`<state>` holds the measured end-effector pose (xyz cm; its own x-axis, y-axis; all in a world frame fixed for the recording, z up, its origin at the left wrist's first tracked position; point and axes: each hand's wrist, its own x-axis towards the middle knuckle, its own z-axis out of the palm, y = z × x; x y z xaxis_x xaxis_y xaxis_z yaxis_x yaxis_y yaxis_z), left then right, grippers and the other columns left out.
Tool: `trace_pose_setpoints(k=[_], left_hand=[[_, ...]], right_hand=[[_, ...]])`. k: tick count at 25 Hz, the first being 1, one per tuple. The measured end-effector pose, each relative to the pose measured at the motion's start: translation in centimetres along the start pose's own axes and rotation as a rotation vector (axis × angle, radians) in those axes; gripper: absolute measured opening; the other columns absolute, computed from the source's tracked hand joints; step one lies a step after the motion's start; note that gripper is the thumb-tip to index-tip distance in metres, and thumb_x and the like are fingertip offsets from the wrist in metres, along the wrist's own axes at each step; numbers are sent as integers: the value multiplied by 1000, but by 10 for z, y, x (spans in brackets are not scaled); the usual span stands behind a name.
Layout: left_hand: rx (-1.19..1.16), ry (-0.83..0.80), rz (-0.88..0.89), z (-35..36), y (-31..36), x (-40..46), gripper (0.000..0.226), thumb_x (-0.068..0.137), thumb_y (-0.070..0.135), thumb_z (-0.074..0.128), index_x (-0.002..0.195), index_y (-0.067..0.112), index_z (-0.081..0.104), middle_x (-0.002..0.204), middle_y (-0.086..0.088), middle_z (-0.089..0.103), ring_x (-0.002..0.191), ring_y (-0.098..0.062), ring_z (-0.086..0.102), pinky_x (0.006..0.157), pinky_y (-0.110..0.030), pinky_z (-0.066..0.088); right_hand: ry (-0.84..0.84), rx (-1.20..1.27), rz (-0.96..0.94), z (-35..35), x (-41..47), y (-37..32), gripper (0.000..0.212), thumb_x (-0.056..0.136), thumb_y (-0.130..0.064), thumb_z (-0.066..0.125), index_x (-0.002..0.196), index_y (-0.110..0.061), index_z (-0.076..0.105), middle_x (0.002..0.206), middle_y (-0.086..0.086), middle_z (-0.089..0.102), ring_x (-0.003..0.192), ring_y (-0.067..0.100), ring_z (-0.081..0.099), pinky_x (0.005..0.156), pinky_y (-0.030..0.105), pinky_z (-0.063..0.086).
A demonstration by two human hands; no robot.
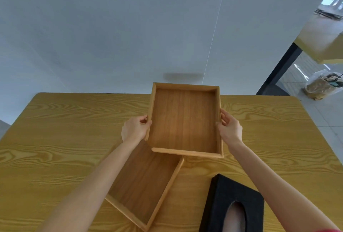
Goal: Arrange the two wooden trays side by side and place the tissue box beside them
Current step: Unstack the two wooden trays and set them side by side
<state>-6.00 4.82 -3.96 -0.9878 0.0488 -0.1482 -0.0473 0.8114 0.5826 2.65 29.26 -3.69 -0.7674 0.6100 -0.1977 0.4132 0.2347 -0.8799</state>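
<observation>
Two bare forearms reach into view from the bottom edge, both uncovered from wrist to as far back as the picture shows, with no watch, bracelet or ring to be seen. The left hand and the right hand are ungloved, fingers slim, nails short and unpainted as far as can be told. At the bottom right corner, next to the right arm, a thin sliver of red fabric shows; whether it is a sleeve or other clothing cannot be told.
</observation>
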Motion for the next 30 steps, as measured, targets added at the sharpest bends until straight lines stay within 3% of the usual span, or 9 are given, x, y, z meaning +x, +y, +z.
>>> trace_pose_setpoints(k=[6, 9, 13, 30], left_hand=[[-135, -11, -2, 26, 21, 32, 41, 85, 31, 57, 122, 13, 55, 120, -9, 64, 103, -33, 62, 96, -45, 46], [-152, 17, 7, 41, 24, 41, 40, 85, 28, 58, 121, 11, 55, 127, -10, 59, 119, -27, 52, 102, -38, 38], [-164, 31, 0, 54, 21, 47, 39, 86, 26, 58, 121, 10, 55, 128, -9, 58, 123, -24, 49, 102, -35, 37], [-22, -71, -127, 44, -38, 42, 41, 88, 28, 53, 125, 11, 51, 129, -10, 57, 120, -26, 51, 98, -39, 41]], right_hand=[[67, 40, 7, -4, 40, 2, 51, 87, 4, 51, 133, -16, 44, 135, 11, 53, 124, 21, 50, 103, 33, 41], [98, 58, 7, -4, 52, 7, 51, 87, 6, 52, 132, -17, 45, 134, 8, 54, 124, 19, 50, 101, 30, 39], [109, 71, 19, 2, 59, 15, 51, 86, 6, 51, 131, -18, 46, 133, 7, 55, 123, 18, 50, 99, 25, 37], [-149, -92, 76, 49, 57, 28, 51, 88, 1, 51, 134, -18, 42, 137, 5, 51, 125, 20, 49, 101, 29, 39]])
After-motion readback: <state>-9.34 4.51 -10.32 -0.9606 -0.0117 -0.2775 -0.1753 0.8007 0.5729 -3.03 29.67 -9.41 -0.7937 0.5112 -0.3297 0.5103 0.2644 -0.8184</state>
